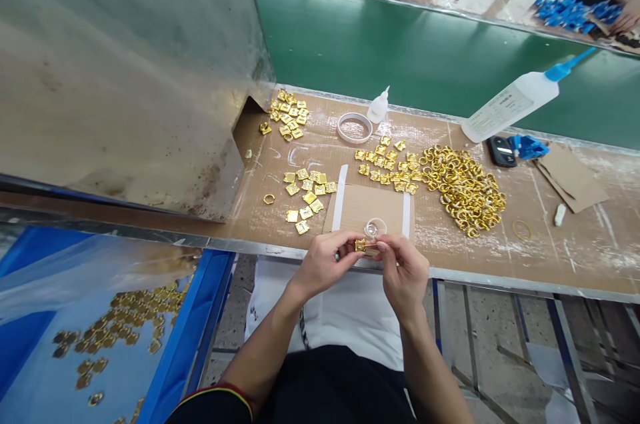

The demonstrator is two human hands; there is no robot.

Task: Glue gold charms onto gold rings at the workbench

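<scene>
My left hand (327, 261) pinches a small gold ring with a square top (360, 245) just above the table's front edge. In my right hand (404, 271), thumb and fingertips close on a thin, reddish stick (371, 243) whose tip meets the ring; its exact kind is too small to make out. Behind my fingers, a small clear round dish (375, 228) rests on a cardboard pad (373, 205) with white tape strips. Left of the pad lie several gold square pieces (309, 197); more gold square pieces (385, 163) are beyond it. A heap of gold rings (467, 191) spreads to the right.
A large metal housing (125, 64) blocks the left. Behind the table runs a green belt (400, 37). A small dropper bottle (379, 107), a tape roll (355, 128) and a leaning large bottle (515, 106) stand at the back. A blue crate (197, 324) sits lower left. Co-workers' hands show across the belt.
</scene>
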